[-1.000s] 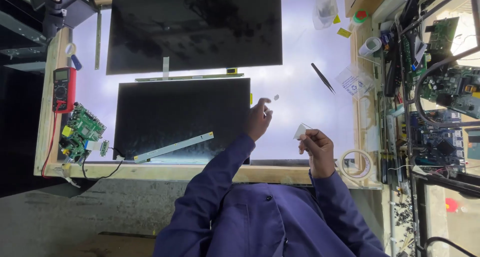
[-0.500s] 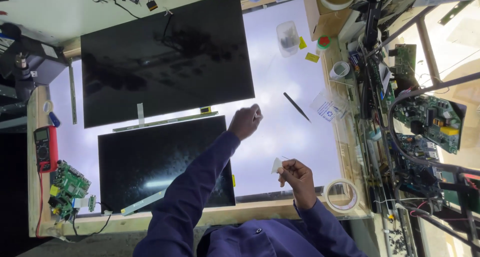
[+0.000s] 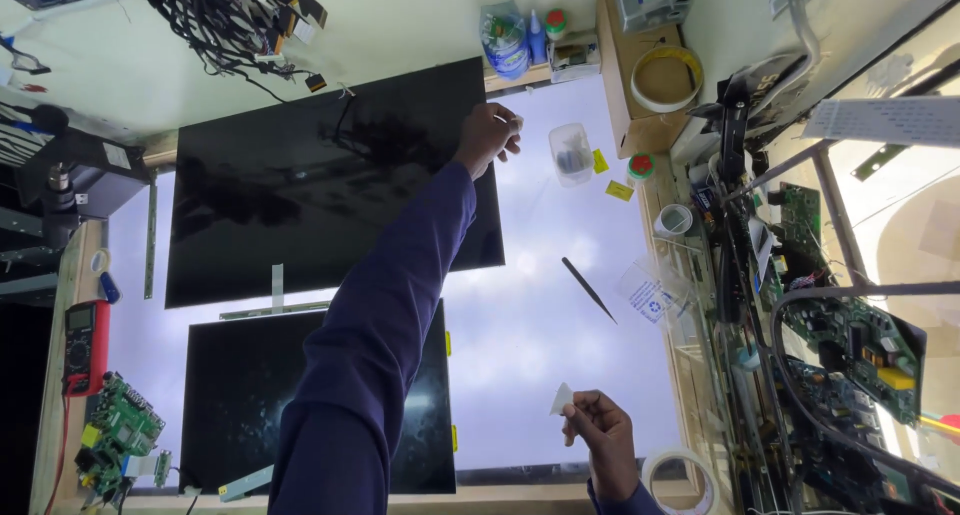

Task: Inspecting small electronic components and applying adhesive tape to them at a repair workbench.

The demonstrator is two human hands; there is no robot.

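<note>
My left hand is stretched far out over the top right corner of a large dark screen panel. Its fingers are curled and pinched together; I cannot make out anything between them. A small clear plastic container lies just right of that hand on the lit white table. Close to me, my right hand pinches a small white triangular piece above the table's near edge. A second, smaller dark panel lies under my left sleeve.
Black tweezers and a small clear bag lie on the lit table. Tape rolls sit at the far right and near right. A red multimeter and green board lie left; circuit boards and cables crowd the right.
My left arm has reached away from me, from the smaller panel's corner up to the large panel's far corner. My right hand still holds the white piece. The view tilted toward the table's far side.
</note>
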